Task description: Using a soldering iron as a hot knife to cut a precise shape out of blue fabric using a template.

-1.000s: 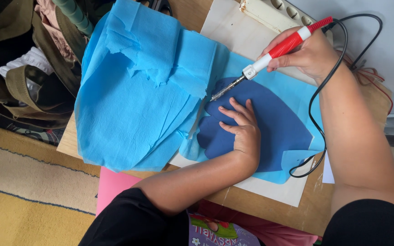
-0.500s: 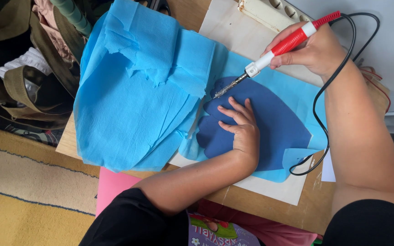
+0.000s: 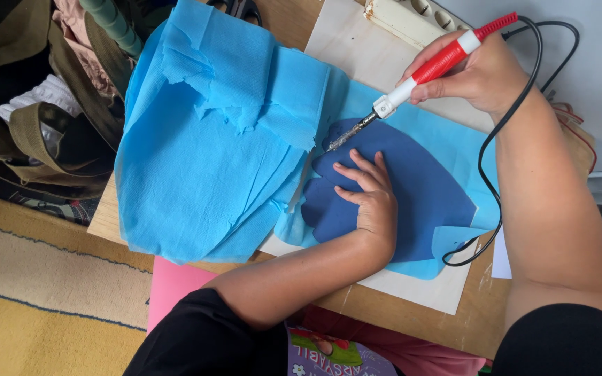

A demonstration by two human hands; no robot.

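Two hands, left hand [image 3: 369,202] flat on one dark blue template [image 3: 419,202], right hand [image 3: 479,73] gripping one red-handled hot cutter [image 3: 419,80], one light-blue fabric stack [image 3: 203,160]

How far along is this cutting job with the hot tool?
Done: a pile of light blue sheets lies stacked at the side, edges ragged. In hand: the left hand presses a dark blue template flat on a light blue sheet, while the right hand holds the red-and-white heated tool, its tip at the template's top edge. How much of the outline remains uncut cannot be seen.
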